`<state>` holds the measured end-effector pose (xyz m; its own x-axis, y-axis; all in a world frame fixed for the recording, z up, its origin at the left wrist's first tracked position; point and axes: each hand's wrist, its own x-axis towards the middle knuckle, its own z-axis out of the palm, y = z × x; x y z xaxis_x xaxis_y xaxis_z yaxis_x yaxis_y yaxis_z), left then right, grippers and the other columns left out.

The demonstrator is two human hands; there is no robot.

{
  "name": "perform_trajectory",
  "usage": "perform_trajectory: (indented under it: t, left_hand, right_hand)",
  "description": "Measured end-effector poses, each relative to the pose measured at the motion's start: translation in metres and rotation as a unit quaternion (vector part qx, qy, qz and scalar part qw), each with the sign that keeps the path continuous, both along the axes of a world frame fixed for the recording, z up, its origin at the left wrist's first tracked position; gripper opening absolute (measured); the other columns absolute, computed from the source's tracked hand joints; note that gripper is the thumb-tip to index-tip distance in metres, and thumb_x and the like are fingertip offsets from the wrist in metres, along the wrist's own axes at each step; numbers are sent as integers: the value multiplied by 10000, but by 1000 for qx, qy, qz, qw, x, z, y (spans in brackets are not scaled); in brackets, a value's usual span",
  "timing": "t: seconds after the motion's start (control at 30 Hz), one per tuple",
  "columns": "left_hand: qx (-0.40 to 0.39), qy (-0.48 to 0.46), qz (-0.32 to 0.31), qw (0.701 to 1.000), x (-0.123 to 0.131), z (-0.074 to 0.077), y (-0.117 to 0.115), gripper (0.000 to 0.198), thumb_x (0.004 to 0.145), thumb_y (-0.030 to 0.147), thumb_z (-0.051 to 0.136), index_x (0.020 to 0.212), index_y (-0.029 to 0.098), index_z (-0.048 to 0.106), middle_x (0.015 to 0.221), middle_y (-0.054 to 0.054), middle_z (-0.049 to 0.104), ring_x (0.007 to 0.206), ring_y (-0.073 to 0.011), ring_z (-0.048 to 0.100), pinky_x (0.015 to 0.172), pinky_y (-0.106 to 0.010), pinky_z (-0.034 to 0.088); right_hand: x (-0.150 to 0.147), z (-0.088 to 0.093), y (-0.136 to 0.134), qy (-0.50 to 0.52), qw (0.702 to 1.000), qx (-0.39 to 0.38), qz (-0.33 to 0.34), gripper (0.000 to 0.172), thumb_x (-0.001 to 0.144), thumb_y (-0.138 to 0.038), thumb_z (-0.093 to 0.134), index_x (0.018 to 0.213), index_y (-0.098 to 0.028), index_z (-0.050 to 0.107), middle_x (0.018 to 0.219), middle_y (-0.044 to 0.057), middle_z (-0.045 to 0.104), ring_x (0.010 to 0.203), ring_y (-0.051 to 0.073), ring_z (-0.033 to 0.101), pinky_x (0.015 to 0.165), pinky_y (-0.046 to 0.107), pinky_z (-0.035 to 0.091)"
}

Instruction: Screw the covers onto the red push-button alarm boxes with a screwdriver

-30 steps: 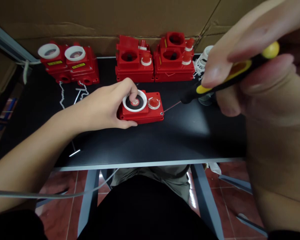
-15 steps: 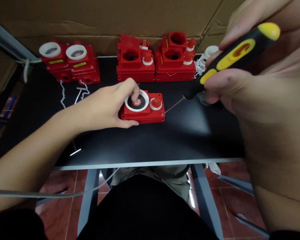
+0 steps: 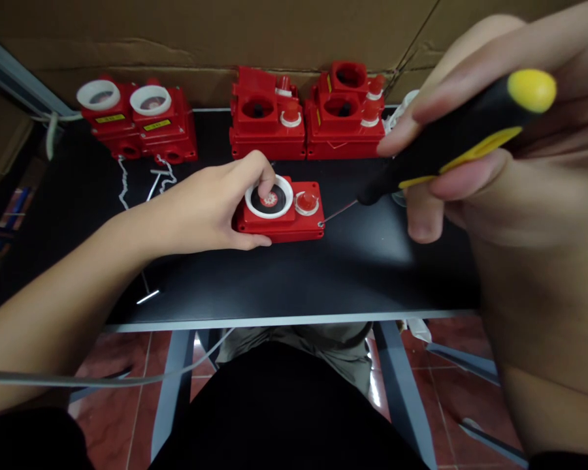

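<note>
A red box-shaped device lies on the black tabletop, with a white ring around a dark round window and a small red dome beside it. My left hand grips the device's left end, a finger bent over the round window and the thumb along the front side. In my right hand is a black and yellow screwdriver, held slantwise. Its thin shaft points down left, and the tip meets a screw at the device's front right corner. Part of the handle is hidden by my fingers.
Two more red devices with white rings stand at the back left, chains hanging from them. Several red housings line the back edge. White rings sit partly behind my right hand. A metal T-shaped tool lies near my left forearm.
The screwdriver handle has turned about its axis in my right hand, and the fingers have shifted around it. My left hand and the device stay in place.
</note>
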<state>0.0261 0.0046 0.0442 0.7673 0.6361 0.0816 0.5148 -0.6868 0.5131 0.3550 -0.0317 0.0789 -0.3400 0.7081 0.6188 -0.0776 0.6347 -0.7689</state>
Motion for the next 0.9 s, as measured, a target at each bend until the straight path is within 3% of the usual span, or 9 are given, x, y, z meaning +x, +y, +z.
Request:
perform_trajectory:
  t: [0.17, 0.27, 0.33, 0.37, 0.5, 0.6, 0.73, 0.8, 0.9]
  left_hand:
    - [-40, -27, -42, 998, -2, -2, 4, 452, 1009, 536, 857, 1250, 305, 553, 1536, -96, 866, 1211, -341, 858, 967, -472, 700]
    - [-75, -41, -59, 995, -3, -4, 5, 458, 1003, 542, 875, 1231, 307, 554, 1566, -101, 867, 1248, -359, 880, 1010, -500, 729]
    - [-91, -42, -57, 993, -2, -6, 5, 475, 990, 551, 891, 1241, 306, 572, 1565, -110, 864, 1298, -384, 880, 1054, -525, 746]
    - [-94, -44, -55, 993, -1, -6, 4, 484, 981, 557, 897, 1246, 304, 581, 1558, -116, 862, 1321, -396, 875, 1071, -536, 750]
    - [-84, -38, -36, 995, 3, -4, 0, 484, 971, 569, 890, 1231, 301, 582, 1539, -134, 860, 1394, -434, 854, 1109, -568, 747]
    - [-74, -32, -31, 996, 4, -1, -3, 454, 993, 561, 865, 1221, 304, 568, 1541, -134, 860, 1424, -437, 855, 1117, -568, 742]
    - [-61, -34, -36, 997, 3, -1, -3, 436, 1013, 544, 853, 1231, 310, 558, 1540, -125, 855, 1423, -427, 864, 1103, -558, 742]
    - [-56, -34, -41, 997, 2, -2, -3, 439, 1017, 534, 862, 1240, 312, 555, 1545, -123, 854, 1427, -426, 868, 1087, -553, 747]
    - [-51, -32, -43, 997, 0, -3, -2, 462, 1012, 525, 888, 1246, 312, 552, 1557, -126, 853, 1438, -435, 868, 1075, -555, 754]
  right_hand:
    - [-10, -10, 19, 83, 983, 34, 158, 331, 972, -357, 1091, 1286, -419, 1006, 1066, -108, 971, 466, 109, 736, 285, 186, 510]
    - [-9, -12, 16, 69, 967, -2, 244, 254, 1061, -273, 991, 1271, -416, 995, 1105, -106, 974, 502, 98, 772, 333, 163, 535]
    - [-5, -13, 9, 49, 977, -54, 202, 146, 1106, -357, 985, 1250, -379, 976, 1110, -77, 963, 625, 122, 848, 371, 162, 571]
    - [-3, -14, 6, 64, 982, -76, 163, 222, 1067, -451, 1040, 1255, -368, 958, 1083, -69, 946, 685, 147, 880, 379, 169, 579]
    - [8, -22, 0, 183, 973, -138, 20, 841, 790, -892, 1123, 1391, -370, 852, 1185, -24, 917, 934, 273, 986, 405, 221, 633]
    - [17, -28, -1, 195, 968, -155, 21, 964, 726, -1009, 1088, 1409, -381, 824, 1313, 12, 920, 1069, 336, 1015, 444, 261, 697]
    - [19, -25, -1, 162, 978, -134, 11, 913, 673, -946, 1163, 1330, -386, 864, 1345, 14, 928, 1048, 341, 1018, 439, 273, 696]
    - [14, -17, -1, 116, 988, -98, -9, 780, 681, -831, 1224, 1229, -378, 904, 1236, 2, 928, 917, 286, 993, 398, 247, 638]
    - [3, -3, -6, 59, 996, -42, -61, 494, 731, -582, 1287, 1016, -362, 949, 984, -31, 869, 658, 129, 830, 350, 173, 536]
